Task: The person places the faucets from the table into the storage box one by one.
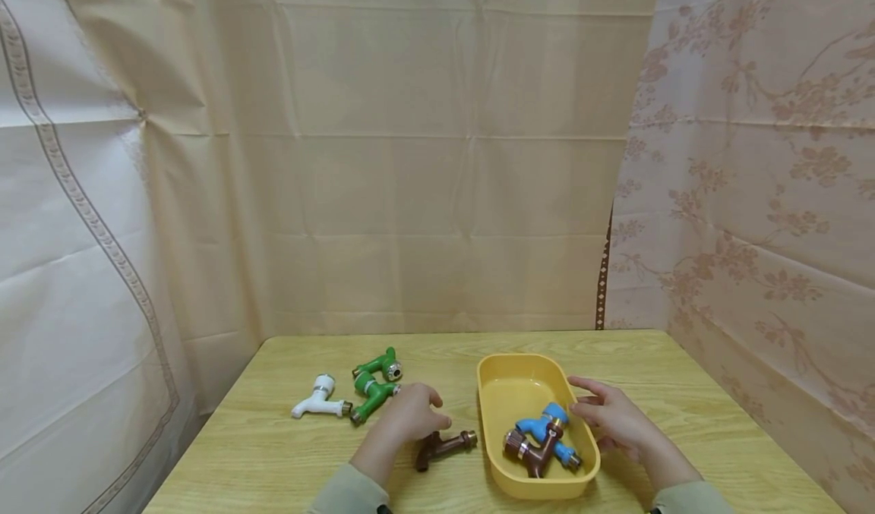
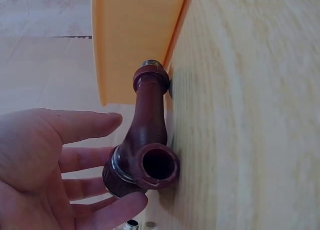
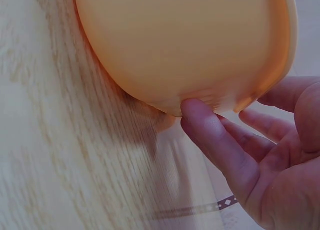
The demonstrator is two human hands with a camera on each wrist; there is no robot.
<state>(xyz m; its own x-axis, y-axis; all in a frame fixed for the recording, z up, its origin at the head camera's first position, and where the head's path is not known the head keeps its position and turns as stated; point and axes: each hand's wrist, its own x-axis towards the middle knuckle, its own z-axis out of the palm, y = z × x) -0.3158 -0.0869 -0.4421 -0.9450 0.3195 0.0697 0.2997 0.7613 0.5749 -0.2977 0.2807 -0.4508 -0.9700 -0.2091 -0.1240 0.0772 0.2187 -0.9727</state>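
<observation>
While the left hand is loosely spread about the ribbed knob of the brown tap, thumb clear, finger contact uncertain, we see that tap on the wood-grained table just beside the yellow tray. We judge that the right hand, fingers relaxed against the tray's smooth plastic wall, steadies it from sliding; inside, a blue tap and a second brown tap overlap. Beyond, we log a white tap, two green taps and a creased curtain.
</observation>
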